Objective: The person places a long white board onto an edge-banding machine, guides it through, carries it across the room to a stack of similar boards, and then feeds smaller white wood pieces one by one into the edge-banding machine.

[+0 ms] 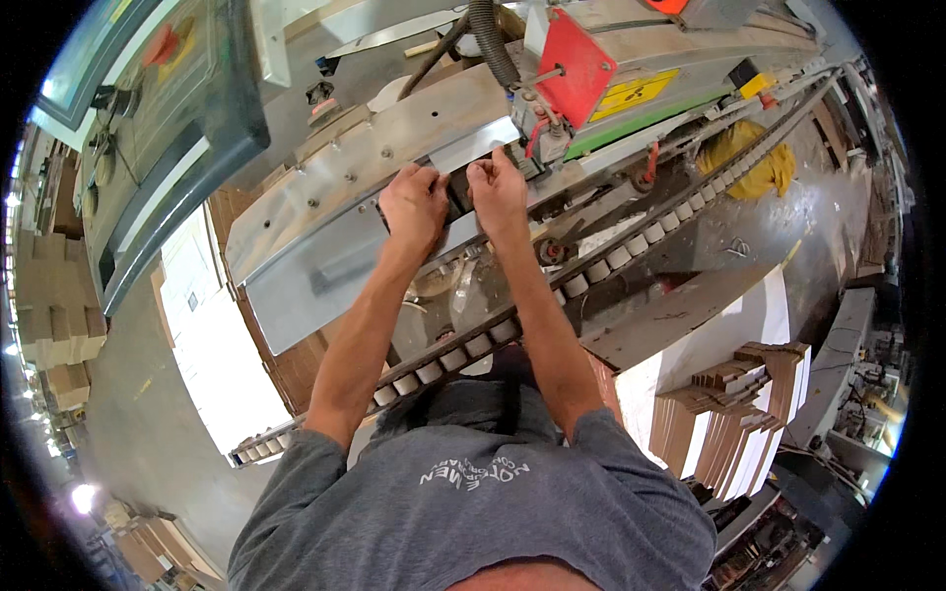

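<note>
Both my hands are at a long machine, over a gap in its grey sheet-metal cover [325,271]. My left hand [414,205] is closed at the gap's left side, its fingers curled down. Close beside it, my right hand [499,192] is also closed, thumb and fingers pressed together. Between them shows a dark part [458,192], too shadowed to name. Whatever the fingertips hold is hidden by the hands. A shiny metal strip [475,145] lies just beyond them, along the edge of the machine's flat upper plate [394,128].
A rail of white rollers [631,244] runs diagonally between my body and the machine. A red plate [576,67] and a ribbed hose [490,41] stand beyond my right hand. White-faced boards [729,419] are stacked at right; a control panel [187,128] hangs upper left.
</note>
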Motion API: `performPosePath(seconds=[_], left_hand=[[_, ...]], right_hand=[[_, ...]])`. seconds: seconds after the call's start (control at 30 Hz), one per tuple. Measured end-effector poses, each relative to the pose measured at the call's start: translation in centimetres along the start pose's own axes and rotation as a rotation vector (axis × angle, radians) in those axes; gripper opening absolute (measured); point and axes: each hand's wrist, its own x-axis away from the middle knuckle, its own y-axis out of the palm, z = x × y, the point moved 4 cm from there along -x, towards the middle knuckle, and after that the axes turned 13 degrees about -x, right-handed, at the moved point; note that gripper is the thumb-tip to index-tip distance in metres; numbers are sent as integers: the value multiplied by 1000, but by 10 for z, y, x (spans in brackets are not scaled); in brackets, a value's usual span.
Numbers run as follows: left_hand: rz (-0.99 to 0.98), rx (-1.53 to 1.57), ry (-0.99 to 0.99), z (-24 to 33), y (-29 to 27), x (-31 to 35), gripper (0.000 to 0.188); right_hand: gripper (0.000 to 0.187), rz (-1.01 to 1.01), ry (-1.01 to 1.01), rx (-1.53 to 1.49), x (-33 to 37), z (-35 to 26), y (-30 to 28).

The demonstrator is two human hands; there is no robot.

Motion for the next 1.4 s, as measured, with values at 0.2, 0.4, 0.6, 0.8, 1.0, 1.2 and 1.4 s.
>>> performPosePath(seconds=[0.2, 0.4, 0.6, 0.8, 1.0, 1.2, 1.4], left_hand=[[-41, 63, 26, 25, 31, -18, 15], [-143, 76, 39, 54, 53, -39, 17], [-56, 199, 236, 80, 43, -36, 26], [-206, 384, 140, 32, -51, 49, 13], [-473, 439, 273, 50, -45, 118, 12], [-518, 655, 518, 104, -48, 145, 14], [-641, 773, 497, 129, -46, 155, 12]], right_hand=[[66, -22, -30, 96, 25, -28, -10], [51, 143, 28, -216, 74, -50, -39], [45, 86, -145, 62, 143, -93, -60], [43, 227, -158, 177, 222, -87, -106], [37, 753, -219, 743, 314, -154, -210], [44, 1112, -168, 1468, 415, -227, -301], [53, 1012, 5, 1441, 468, -287, -424]])
